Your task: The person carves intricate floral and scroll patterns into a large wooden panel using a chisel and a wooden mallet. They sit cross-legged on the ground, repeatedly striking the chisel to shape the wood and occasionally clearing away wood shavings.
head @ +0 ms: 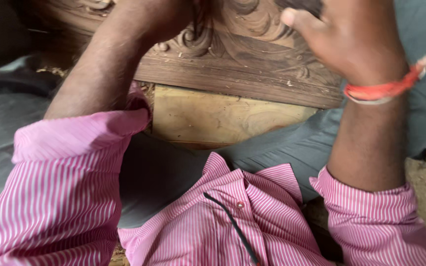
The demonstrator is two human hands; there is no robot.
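Both hands' grip cannot be told (cropped): left hand [159, 17], right hand [351, 37] on scroll-carved wooden panel [242, 54]

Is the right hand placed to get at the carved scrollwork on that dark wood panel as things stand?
Probably yes. The right hand already lies over the carved panel at its upper right, with nothing between them; the left hand is off to the side, mostly cut off by the frame.

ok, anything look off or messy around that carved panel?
Only loose wood chips and dust: scattered on the carved wooden panel along its lower rail, and on the pale plank beneath it. No cracks or breaks show. The left hand and right hand rest on the panel; the frame edge hides each grip.
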